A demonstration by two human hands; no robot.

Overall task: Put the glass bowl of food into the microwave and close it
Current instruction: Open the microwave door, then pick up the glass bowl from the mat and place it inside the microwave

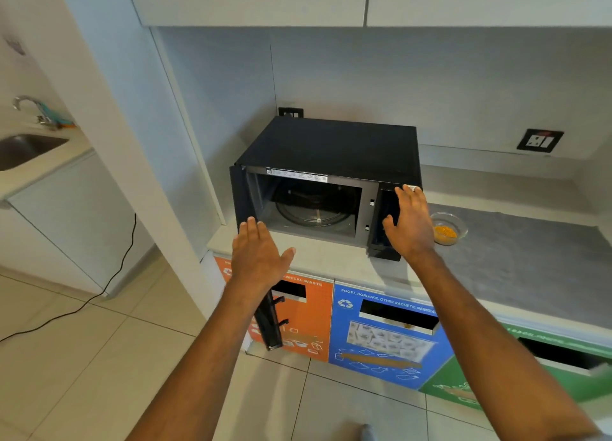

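Observation:
A black microwave (pixel 331 145) stands on the counter with its door (pixel 270 321) swung wide open toward me on the left. Its cavity shows a bare glass turntable (pixel 316 207). The small glass bowl (pixel 447 228) with yellow food sits on the grey mat just right of the microwave. My left hand (pixel 258 258) hovers flat, fingers apart, over the open door's top edge, holding nothing. My right hand (pixel 409 223) is spread in front of the microwave's control panel, a little left of the bowl and not touching it.
A grey mat (pixel 530 251) covers the counter to the right. Orange, blue and green recycling bin fronts (pixel 381 328) sit below the counter. A wall socket (pixel 539 140) is at the back right. A sink (pixel 23 149) and tap are far left, a black cable crosses the floor.

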